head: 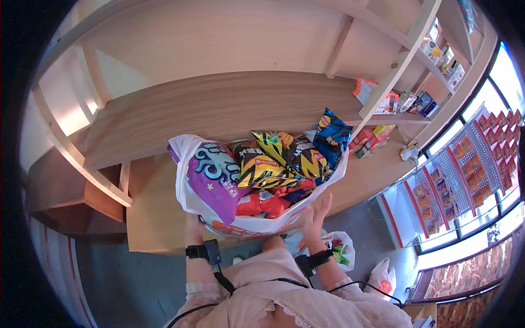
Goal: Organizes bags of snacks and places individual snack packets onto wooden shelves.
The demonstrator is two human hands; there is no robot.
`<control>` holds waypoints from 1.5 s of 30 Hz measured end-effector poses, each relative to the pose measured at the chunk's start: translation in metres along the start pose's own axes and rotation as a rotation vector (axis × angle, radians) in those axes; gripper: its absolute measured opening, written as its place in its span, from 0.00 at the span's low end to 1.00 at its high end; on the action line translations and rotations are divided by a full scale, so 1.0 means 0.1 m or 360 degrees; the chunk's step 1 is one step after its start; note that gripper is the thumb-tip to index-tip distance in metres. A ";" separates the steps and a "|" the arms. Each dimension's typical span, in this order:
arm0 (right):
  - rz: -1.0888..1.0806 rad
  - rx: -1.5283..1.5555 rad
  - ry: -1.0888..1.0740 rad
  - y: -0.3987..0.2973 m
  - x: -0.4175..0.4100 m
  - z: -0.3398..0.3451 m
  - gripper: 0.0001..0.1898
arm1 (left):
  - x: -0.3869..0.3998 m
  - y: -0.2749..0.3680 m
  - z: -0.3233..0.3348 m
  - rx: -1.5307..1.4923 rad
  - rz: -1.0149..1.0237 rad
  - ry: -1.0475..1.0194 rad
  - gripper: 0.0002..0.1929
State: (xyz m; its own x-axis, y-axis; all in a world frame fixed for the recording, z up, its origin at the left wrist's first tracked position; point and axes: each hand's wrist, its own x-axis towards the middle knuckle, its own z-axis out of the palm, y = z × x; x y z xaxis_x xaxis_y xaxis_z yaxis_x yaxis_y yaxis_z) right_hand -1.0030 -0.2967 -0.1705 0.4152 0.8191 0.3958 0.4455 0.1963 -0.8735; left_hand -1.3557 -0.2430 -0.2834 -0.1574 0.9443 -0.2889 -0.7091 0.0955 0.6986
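A white plastic carrier bag (pixel 186 197) stands wide open on the wooden counter before me. Inside lie a purple snack bag (pixel 213 184), several black and yellow crisp packets (pixel 264 166), a blue crisp packet (pixel 331 133) and red packets (pixel 262 203). My left hand (pixel 194 227) is at the bag's near left side, its fingers mostly hidden by the bag, so its hold cannot be told. My right hand (pixel 315 217) is raised beside the bag's near right side, fingers apart, with nothing held in it.
Behind the bag runs a wooden shelf (pixel 205 104), with boxed goods (pixel 371 141) at the right. More filled plastic bags (pixel 342 250) stand on the floor by my legs and farther right (pixel 382 276). A pegboard rack (pixel 459 172) with hanging packets stands by the windows.
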 end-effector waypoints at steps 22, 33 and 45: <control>-0.0550 0.0138 0.0298 -0.94 1.01 -0.35 0.36 | 0.01 0.14 0.22 0.0646 0.0782 0.0612 0.23; -0.1079 -0.0779 -0.0179 -1.60 1.38 -0.26 0.26 | -1.49 1.34 1.89 0.1883 0.2304 -0.0171 0.28; -0.0743 0.0473 0.0304 -1.80 1.41 -0.36 0.04 | -1.38 1.26 1.93 0.2103 0.1847 -0.0573 0.26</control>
State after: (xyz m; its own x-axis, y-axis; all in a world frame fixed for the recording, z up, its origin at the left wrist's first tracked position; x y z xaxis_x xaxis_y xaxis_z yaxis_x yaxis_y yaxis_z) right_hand -0.9963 -0.2364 0.0531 0.3764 0.5030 0.7780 0.3855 0.6786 -0.6252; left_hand -1.2902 -0.3002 -0.0292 0.1459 0.7032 0.6959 0.6348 -0.6060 0.4794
